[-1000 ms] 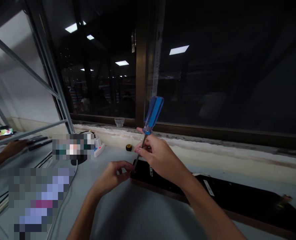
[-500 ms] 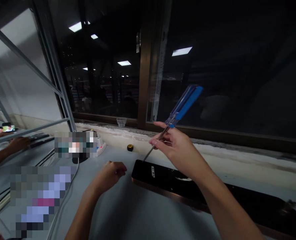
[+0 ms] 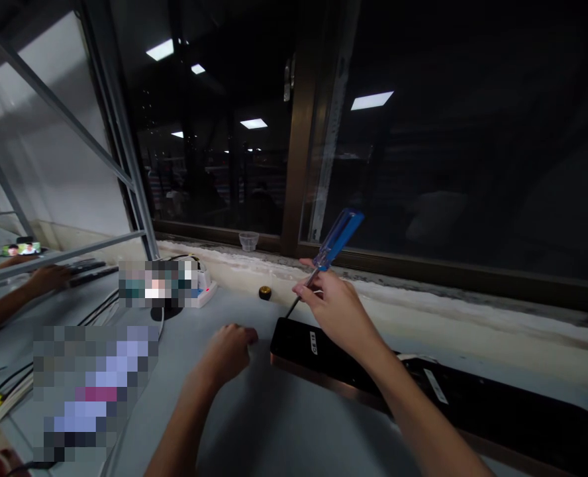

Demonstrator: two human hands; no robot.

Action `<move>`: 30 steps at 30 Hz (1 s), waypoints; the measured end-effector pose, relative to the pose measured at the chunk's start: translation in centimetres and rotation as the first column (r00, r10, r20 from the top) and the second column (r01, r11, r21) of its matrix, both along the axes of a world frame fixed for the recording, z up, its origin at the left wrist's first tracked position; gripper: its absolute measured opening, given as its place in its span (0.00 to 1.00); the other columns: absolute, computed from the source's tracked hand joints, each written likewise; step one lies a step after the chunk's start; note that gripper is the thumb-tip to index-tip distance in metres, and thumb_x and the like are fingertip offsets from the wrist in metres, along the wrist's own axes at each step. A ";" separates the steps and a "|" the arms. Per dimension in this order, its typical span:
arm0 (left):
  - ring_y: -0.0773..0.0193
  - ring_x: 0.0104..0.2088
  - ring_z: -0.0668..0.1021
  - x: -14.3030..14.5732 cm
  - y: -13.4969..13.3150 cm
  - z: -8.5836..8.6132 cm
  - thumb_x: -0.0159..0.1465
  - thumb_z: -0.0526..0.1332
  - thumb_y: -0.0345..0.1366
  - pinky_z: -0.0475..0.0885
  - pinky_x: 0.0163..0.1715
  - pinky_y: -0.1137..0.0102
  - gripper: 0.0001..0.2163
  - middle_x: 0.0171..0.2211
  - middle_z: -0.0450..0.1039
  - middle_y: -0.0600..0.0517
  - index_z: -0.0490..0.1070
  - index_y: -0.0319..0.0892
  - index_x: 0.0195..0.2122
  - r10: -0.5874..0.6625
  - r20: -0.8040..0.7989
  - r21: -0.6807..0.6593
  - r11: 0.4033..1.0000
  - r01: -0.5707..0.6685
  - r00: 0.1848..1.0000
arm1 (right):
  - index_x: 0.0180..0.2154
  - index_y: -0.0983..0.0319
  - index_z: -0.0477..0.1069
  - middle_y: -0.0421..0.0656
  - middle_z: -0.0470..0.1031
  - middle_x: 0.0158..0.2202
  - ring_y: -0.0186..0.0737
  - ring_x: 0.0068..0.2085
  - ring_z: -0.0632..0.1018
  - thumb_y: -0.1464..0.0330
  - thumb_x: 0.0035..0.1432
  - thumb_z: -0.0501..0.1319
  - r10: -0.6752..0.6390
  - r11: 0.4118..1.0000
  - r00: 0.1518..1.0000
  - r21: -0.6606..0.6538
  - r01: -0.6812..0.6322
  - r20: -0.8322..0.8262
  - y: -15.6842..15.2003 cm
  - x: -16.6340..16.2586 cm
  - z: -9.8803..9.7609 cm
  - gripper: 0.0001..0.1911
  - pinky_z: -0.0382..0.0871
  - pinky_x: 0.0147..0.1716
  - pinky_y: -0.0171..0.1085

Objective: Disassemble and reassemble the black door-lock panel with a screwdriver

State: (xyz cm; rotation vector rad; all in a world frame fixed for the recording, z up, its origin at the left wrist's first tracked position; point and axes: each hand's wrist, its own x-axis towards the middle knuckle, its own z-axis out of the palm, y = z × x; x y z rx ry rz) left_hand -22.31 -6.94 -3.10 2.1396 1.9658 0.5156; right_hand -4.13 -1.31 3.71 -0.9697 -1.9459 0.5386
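Note:
My right hand (image 3: 341, 308) grips a screwdriver (image 3: 342, 232) with a clear and blue handle, thumb and fingers closed around its shaft. The handle leans up and to the right. Its tip points down at the far left corner of a long black device with copper-coloured sides (image 3: 294, 338), though exact contact is hard to see. A small white "CE 15" label is on the device's top. Just left of the device, my left hand (image 3: 228, 354) hovers with curled fingers pressed together; anything in them is hidden. My right forearm covers part of the device.
A round black-and-gold piece (image 3: 265, 292) lies by the wall. On the sill stands a clear plastic cup (image 3: 248, 241). A white power strip (image 3: 205, 291) and cables are at left, beside blurred-out areas. Beyond a grey metal frame (image 3: 125, 171), another person's hand (image 3: 50, 277) rests near dark bars.
The view has shifted, moving the scene slightly right. The screwdriver handle has come lower and left in view, with my right hand still around the shaft. My left hand stays curled.

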 end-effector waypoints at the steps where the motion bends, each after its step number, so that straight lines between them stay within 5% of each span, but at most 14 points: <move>1: 0.57 0.39 0.76 0.2 0.4 0.0 0.51 0.51 0.22 0.66 0.40 0.65 0.16 0.36 0.77 0.47 0.74 0.43 0.35 0.047 0.083 0.062 0.997 -0.052 0.995 | 0.41 0.64 0.68 0.46 0.75 0.32 0.43 0.34 0.75 0.68 0.54 0.53 -0.004 1.000 1.000 0.002 0.004 0.006 0.0 0.0 0.0 0.12 0.65 0.37 0.43; 3: 0.59 0.40 0.75 0.9 1.4 -0.1 0.56 0.50 0.26 0.66 0.41 0.66 0.14 0.37 0.76 0.47 0.73 0.41 0.37 0.095 0.356 0.129 0.980 -0.149 0.930 | 0.39 0.63 0.68 0.46 0.75 0.32 0.43 0.34 0.75 0.69 0.54 0.53 -0.006 1.000 1.000 0.003 0.006 -0.003 0.0 0.0 -0.1 0.10 0.65 0.37 0.42; 6: 0.63 0.34 0.75 2.1 3.0 -0.4 0.58 0.53 0.35 0.67 0.32 0.70 0.12 0.37 0.74 0.47 0.70 0.39 0.40 0.116 0.780 -0.045 0.991 -0.129 0.615 | 0.35 0.62 0.68 0.46 0.75 0.32 0.42 0.34 0.75 0.69 0.54 0.53 -0.012 1.000 1.000 0.010 0.012 -0.012 0.1 -0.1 -0.3 0.08 0.66 0.36 0.42; 8: 0.68 0.28 0.73 2.6 3.9 -0.7 0.55 0.57 0.39 0.65 0.26 0.74 0.13 0.33 0.72 0.50 0.70 0.38 0.38 0.140 0.892 -0.162 0.987 0.015 0.431 | 0.34 0.62 0.69 0.46 0.75 0.31 0.42 0.34 0.75 0.69 0.54 0.54 -0.018 1.000 1.000 0.013 0.018 -0.015 0.3 -0.1 -0.4 0.07 0.66 0.36 0.41; 11: 0.73 0.22 0.69 2.5 4.9 -0.9 0.50 0.62 0.41 0.61 0.22 0.77 0.13 0.24 0.69 0.55 0.72 0.37 0.32 0.146 0.923 -0.212 0.965 0.153 0.355 | 0.40 0.62 0.69 0.45 0.75 0.31 0.43 0.33 0.76 0.68 0.53 0.54 -0.022 1.000 0.998 -0.007 0.022 -0.050 0.6 -0.1 -0.6 0.12 0.67 0.36 0.42; 22: 0.70 0.18 0.71 0.4 7.6 0.4 0.44 0.64 0.35 0.66 0.20 0.73 0.11 0.20 0.68 0.56 0.71 0.38 0.28 0.109 0.889 -0.317 0.847 0.426 0.445 | 0.48 0.65 0.63 0.44 0.75 0.29 0.41 0.29 0.76 0.66 0.50 0.57 -0.051 0.993 0.976 -0.113 0.027 -0.213 1.6 0.9 -0.2 0.22 0.70 0.34 0.43; 26: 0.67 0.24 0.73 0.5 7.7 2.1 0.46 0.62 0.35 0.68 0.24 0.72 0.09 0.22 0.70 0.55 0.72 0.38 0.30 0.023 0.781 -0.345 0.849 0.400 0.624 | 0.44 0.65 0.63 0.41 0.74 0.25 0.39 0.27 0.76 0.65 0.46 0.60 -0.036 0.975 0.973 -0.222 -0.015 -0.227 0.3 3.5 2.8 0.21 0.70 0.31 0.40; 30: 0.63 0.38 0.74 2.8 7.1 4.6 0.51 0.62 0.37 0.66 0.37 0.72 0.09 0.33 0.74 0.52 0.73 0.41 0.33 -0.269 0.453 -0.179 0.906 0.383 0.850 | 0.39 0.62 0.66 0.40 0.73 0.23 0.39 0.26 0.75 0.60 0.42 0.64 0.103 0.939 0.993 -0.324 -0.118 -0.063 -1.4 7.3 5.3 0.21 0.69 0.27 0.37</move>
